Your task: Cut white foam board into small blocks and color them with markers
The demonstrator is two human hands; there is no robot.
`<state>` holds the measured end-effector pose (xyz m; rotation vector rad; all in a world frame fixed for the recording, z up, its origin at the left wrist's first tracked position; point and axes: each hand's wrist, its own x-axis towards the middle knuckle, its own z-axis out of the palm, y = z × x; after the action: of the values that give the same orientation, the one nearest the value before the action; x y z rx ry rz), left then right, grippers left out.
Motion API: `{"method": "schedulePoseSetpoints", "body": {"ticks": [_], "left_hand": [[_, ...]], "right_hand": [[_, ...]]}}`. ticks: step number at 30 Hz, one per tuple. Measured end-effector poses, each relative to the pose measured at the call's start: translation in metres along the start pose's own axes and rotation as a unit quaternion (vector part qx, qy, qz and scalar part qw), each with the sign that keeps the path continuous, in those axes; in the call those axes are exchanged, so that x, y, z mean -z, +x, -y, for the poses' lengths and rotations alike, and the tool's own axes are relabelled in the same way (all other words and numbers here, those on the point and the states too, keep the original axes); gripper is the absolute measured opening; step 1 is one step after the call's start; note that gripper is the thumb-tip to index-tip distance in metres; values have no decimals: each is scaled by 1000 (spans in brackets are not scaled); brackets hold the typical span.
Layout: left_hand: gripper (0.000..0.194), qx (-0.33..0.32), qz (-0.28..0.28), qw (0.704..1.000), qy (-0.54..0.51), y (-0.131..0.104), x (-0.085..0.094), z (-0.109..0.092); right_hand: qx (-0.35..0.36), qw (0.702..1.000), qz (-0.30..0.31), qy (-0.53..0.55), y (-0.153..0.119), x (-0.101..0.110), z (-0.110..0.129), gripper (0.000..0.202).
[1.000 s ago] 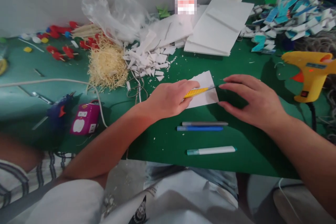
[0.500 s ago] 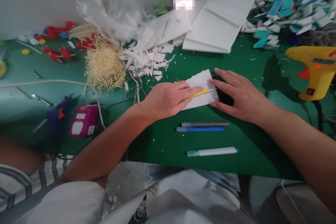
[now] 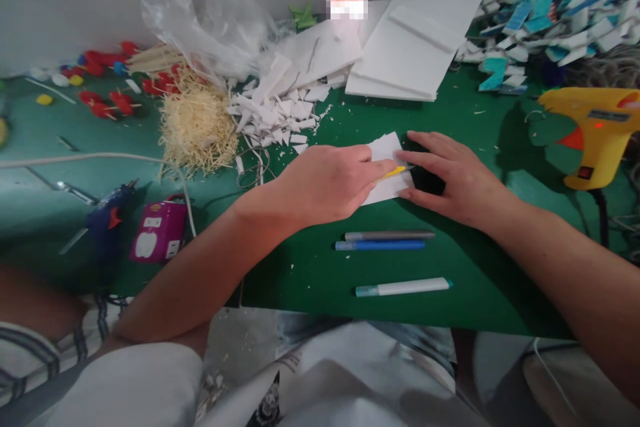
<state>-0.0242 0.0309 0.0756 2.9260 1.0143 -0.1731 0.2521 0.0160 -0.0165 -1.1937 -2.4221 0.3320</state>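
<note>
A small white foam piece [image 3: 384, 147] lies on the green table, partly hidden under my left hand [image 3: 333, 181]. That hand is closed round a yellow craft knife [image 3: 394, 173], whose thin blade points right across the piece. My right hand [image 3: 450, 177] has its fingers spread, with the fingertips touching the right edge of the white piece near the blade. Below the hands lie a grey pen [image 3: 390, 236], a blue pen [image 3: 383, 245] and a white marker with teal ends [image 3: 405, 287].
White foam boards [image 3: 400, 47] and scraps [image 3: 280, 113] lie at the back. A straw heap [image 3: 197, 127], a purple box [image 3: 159, 230] and a blue glue gun [image 3: 111, 207] are left. A yellow glue gun [image 3: 595, 133] stands right. Another person's leg [image 3: 40, 290] shows lower left.
My left hand has moved right with the knife, covering more of the white piece. My right hand has stayed nearly in place at the edge, fingers still spread.
</note>
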Motion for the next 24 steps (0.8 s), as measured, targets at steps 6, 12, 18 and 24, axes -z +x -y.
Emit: {"method": "schedulePoseSetpoints", "body": {"ticks": [6, 12, 18, 24], "left_hand": [[46, -7, 43, 999, 23, 6, 14, -4], [54, -10, 78, 997, 23, 8, 19, -5], [50, -6, 88, 996, 15, 9, 21, -4], [53, 4, 124, 992, 13, 14, 30, -9]], "right_hand": [[5, 1000, -5, 10, 0, -1, -3, 57], [0, 1000, -1, 14, 1, 0, -3, 57], [2, 1000, -2, 20, 0, -1, -4, 58], [2, 1000, -13, 17, 1, -1, -3, 57]]}}
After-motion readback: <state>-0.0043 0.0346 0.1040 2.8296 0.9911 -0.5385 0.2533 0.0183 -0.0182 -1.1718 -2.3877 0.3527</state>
